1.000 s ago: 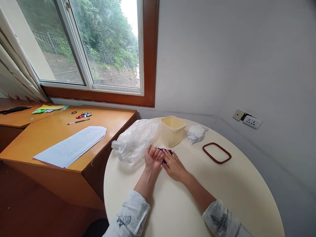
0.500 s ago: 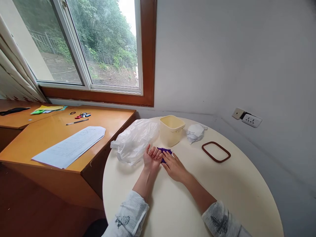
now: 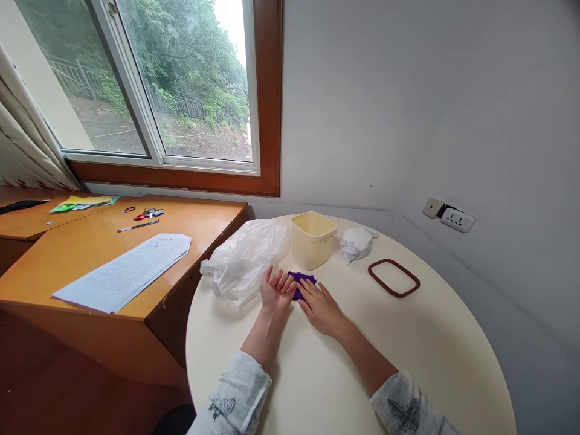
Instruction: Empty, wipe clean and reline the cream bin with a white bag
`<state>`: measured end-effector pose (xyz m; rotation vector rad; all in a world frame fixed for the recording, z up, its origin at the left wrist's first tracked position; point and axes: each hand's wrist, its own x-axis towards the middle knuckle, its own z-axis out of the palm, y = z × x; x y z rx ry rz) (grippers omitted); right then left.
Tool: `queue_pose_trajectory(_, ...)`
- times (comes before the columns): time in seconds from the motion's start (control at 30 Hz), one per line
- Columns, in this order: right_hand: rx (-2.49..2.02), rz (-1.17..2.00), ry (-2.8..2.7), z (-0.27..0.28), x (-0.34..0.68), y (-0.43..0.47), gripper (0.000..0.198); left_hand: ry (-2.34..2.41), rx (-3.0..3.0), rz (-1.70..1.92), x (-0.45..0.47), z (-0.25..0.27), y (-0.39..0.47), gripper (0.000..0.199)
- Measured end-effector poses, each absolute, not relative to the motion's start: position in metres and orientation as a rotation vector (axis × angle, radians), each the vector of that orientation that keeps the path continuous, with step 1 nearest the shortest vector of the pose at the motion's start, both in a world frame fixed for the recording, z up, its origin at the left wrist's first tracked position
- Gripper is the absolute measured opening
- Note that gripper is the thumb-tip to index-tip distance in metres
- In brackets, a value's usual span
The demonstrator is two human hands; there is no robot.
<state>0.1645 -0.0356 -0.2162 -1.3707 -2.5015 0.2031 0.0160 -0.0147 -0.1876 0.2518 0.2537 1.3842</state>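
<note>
though the view has slid, the work has barely moved

because the camera seems to have turned slightly over the last second, the table (image 3: 444, 344) and all on it sit a touch further left in view. the desk (image 3: 194, 211) beside it has slid likewise, with its sheets (image 3: 127, 272) lying as they lay. on the table, the crumpled bag (image 3: 247, 254) is just beside the open tub (image 3: 312, 249), and neither shows any change of place. the brown frame (image 3: 399, 295) lies flat to the right, apart from the hands; the white bundle (image 3: 356, 244) sits between tub and frame.

the right hand (image 3: 321, 309) is palm down, fingers laid flat over the purple cloth (image 3: 304, 276), not clenched. the left hand (image 3: 277, 292) is turned palm up, fingers curled, against the cloth's left side; whether it grips any of it, i cannot tell. the cloth lies on the table in front of the tub, partly under both hands, and slightly more of it seems to show between them than a second ago. i take that as a small easing apart, with the cloth being pressed or steadied rather than carried.
</note>
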Motion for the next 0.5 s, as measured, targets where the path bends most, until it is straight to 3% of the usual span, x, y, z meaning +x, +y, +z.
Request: queue_pose_trajectory(0.5,-1.494,0.195,-2.43,-0.208,0.19,-0.052,0.048,0.257,0.248,1.379,0.017,-0.185,-0.015,0.049)
